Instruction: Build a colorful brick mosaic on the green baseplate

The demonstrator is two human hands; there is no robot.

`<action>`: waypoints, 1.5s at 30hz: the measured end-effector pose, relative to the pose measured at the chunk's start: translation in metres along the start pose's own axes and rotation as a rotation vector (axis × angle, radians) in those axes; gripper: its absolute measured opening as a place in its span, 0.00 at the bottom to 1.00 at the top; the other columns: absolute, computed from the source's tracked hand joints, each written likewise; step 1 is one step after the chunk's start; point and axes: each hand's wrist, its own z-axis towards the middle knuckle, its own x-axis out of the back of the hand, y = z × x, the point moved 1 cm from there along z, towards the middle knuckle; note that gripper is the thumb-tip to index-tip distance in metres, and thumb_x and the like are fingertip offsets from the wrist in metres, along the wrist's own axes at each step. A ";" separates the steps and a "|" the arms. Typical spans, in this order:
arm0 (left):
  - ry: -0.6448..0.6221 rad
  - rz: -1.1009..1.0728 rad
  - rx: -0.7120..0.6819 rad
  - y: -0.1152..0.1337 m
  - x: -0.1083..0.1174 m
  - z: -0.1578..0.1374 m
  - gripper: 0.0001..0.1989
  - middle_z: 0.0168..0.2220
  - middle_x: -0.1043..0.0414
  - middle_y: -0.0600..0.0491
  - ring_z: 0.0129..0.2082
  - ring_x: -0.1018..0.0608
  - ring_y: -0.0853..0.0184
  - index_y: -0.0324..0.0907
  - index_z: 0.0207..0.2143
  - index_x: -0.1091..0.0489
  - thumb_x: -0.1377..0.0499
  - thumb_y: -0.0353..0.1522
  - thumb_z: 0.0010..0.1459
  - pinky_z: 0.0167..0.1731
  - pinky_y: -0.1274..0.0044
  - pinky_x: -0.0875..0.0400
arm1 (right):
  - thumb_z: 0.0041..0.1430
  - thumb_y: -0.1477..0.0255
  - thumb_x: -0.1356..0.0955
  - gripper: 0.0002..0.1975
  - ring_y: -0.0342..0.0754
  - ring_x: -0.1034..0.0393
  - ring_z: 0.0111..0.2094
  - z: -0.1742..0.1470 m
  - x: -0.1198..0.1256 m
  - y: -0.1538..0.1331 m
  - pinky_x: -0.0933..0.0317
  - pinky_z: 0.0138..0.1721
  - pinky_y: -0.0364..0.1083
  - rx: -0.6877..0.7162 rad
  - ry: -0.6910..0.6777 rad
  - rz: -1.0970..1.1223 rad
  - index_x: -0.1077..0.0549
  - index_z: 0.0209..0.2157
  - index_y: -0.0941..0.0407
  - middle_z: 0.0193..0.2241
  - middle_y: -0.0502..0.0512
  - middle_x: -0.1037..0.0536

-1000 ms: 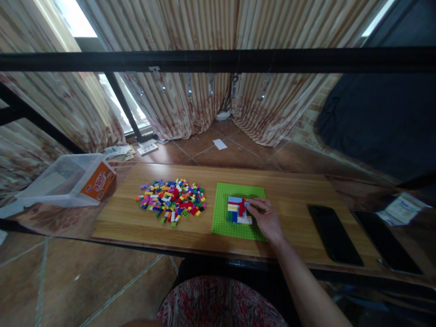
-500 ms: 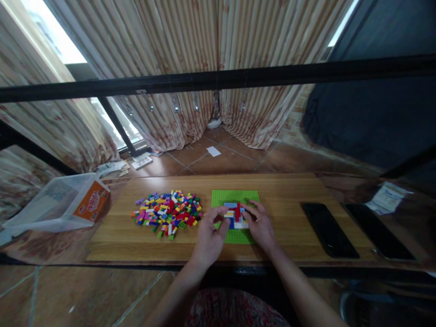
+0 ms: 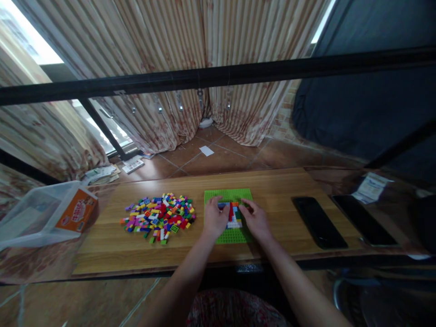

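A green studded baseplate lies on the wooden board, carrying a flat patch of building bricks in white, blue and other colours. A long red brick stands out in the middle of that patch. My left hand rests over the plate's left side, its fingers bent and thumb apart, close to a blue brick. On the right side of the patch is my right hand, thumb and forefinger apart near an orange brick. Whether the fingertips touch the bricks is hard to tell.
Left of the baseplate spreads a loose heap of coloured bricks. A clear plastic tub with an orange label stands beyond the board's left end. To the right lie two dark phone-like slabs and a white packet. A black bar crosses behind.
My left hand has moved forward over the left part of the brick patch. My right hand stays at the right side, slightly lower on the patch. The whole view has shifted a little.
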 end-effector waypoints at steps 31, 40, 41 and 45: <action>0.007 0.027 0.000 0.000 -0.016 0.003 0.08 0.34 0.24 0.50 0.37 0.24 0.65 0.39 0.34 0.25 0.40 0.27 0.49 0.44 0.71 0.31 | 0.58 0.67 0.40 0.17 0.51 0.29 0.44 -0.002 -0.012 -0.009 0.37 0.48 0.52 0.078 -0.004 -0.103 0.25 0.43 0.55 0.42 0.58 0.22; 0.034 0.044 -0.011 0.002 -0.014 0.001 0.08 0.36 0.24 0.49 0.39 0.25 0.64 0.40 0.35 0.24 0.40 0.32 0.53 0.46 0.70 0.33 | 0.60 0.66 0.43 0.20 0.51 0.29 0.44 -0.003 -0.004 -0.001 0.38 0.50 0.53 0.063 -0.009 -0.029 0.26 0.45 0.57 0.43 0.60 0.22; 0.046 0.060 -0.010 0.003 -0.015 -0.001 0.09 0.36 0.24 0.49 0.39 0.25 0.63 0.39 0.35 0.24 0.38 0.33 0.51 0.46 0.69 0.34 | 0.60 0.65 0.43 0.20 0.51 0.29 0.44 -0.003 -0.004 -0.001 0.38 0.50 0.53 0.067 -0.009 -0.037 0.25 0.45 0.57 0.43 0.60 0.22; 0.084 0.102 0.019 0.005 -0.018 -0.005 0.11 0.36 0.25 0.48 0.40 0.26 0.61 0.38 0.36 0.25 0.35 0.33 0.48 0.45 0.69 0.33 | 0.59 0.63 0.43 0.21 0.52 0.29 0.45 -0.006 -0.004 0.001 0.39 0.51 0.55 0.091 0.002 -0.066 0.25 0.44 0.58 0.44 0.61 0.23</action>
